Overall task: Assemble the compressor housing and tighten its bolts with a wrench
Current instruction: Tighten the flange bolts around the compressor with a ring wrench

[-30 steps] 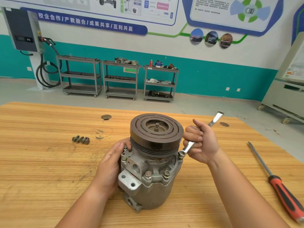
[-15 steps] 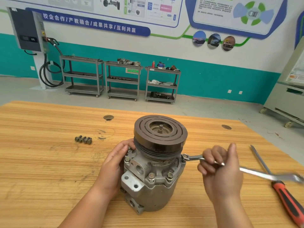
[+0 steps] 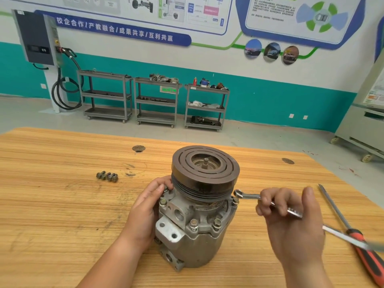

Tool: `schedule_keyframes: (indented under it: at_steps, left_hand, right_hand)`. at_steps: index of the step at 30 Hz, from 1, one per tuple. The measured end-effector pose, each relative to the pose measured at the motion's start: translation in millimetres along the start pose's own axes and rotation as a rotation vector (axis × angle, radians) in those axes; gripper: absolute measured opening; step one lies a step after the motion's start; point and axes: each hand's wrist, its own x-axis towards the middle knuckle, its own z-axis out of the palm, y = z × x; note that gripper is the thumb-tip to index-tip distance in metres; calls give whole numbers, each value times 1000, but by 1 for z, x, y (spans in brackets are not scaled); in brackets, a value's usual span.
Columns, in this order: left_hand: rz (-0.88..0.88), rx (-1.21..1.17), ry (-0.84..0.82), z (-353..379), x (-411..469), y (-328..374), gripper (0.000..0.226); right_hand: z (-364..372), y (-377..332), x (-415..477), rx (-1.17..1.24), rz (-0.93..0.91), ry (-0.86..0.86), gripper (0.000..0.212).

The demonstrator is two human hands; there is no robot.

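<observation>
Cast grey housing [image 3: 197,231] held, left hand [image 3: 145,210]; steel wrench [image 3: 248,196], right hand [image 3: 291,221].

A white wall [image 3: 218,63] with a teal lower band is running across the top of the frame, carrying posters [image 3: 301,19] and a blue banner [image 3: 124,31], with a dark charging unit [image 3: 34,38] and its looped black cable [image 3: 60,96] hanging at upper left. Three grey shelf carts [image 3: 155,119] are standing on the grey floor [image 3: 259,136] at centre, and a pale cabinet on casters [image 3: 361,123] is sitting at the right edge.
</observation>
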Motion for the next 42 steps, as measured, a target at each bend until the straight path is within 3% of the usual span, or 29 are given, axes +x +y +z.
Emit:
schedule_keyframes:
  at_steps: [7,13,16,20,25,28,31,35,38,42]
  left_hand:
    - [54,44,-39,1,-2,-1,25]
    - [16,68,-79,-1,-2,-1,31]
    - [39,102,-40,0,-3,-3,24]
    - [20,92,1,0,-2,-3,22]
    - [20,96,-11,0,-1,-2,22]
    - [26,93,-21,0,-2,-1,21]
    - [24,101,-9,0,-3,-2,21]
    - [10,110,6,-1,-2,-2,21]
    - [10,104,20,-1,-1,-2,15]
    - [12,99,18,0,-2,-1,17]
  right_hand:
    - [-23,23,71,386,528,-192,52]
    - [-17,38,95,556,779,-499,50]
    - [-13,39,94,554,853,-443,51]
    - [-11,25,77,434,725,-165,59]
    - [2,13,13,208,196,194,51]
    - [21,23,-29,37,11,279,36]
    - [41,40,-52,-245,-148,226,20]
    - [39,22,-43,-29,-176,282,25]
    - [17,-4,-19,121,-170,181,44]
    - [-7,-7,34,283,232,-27,57]
